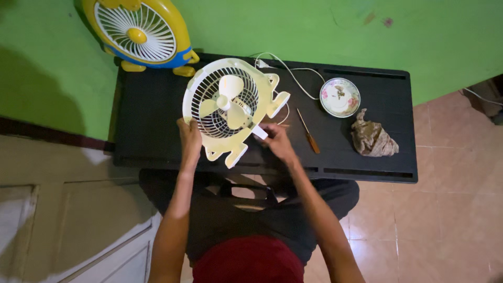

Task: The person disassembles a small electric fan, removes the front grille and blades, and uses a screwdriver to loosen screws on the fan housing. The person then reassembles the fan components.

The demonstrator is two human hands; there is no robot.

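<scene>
Yellow fan (140, 34) is cut off up top; right hand (276, 143) covers part of the white piece, perhaps a tool, too small to tell.

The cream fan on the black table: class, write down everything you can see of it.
The cream fan is a small plastic table fan with a round wire-like grille, pale blades and hub behind it, and a shaped frame with stubby feet along its right and lower edges. It lies tilted on the black table, grille facing up. The left hand grips its lower left rim; the right hand touches a white part at its lower right edge. A white cord trails from behind it.
</scene>
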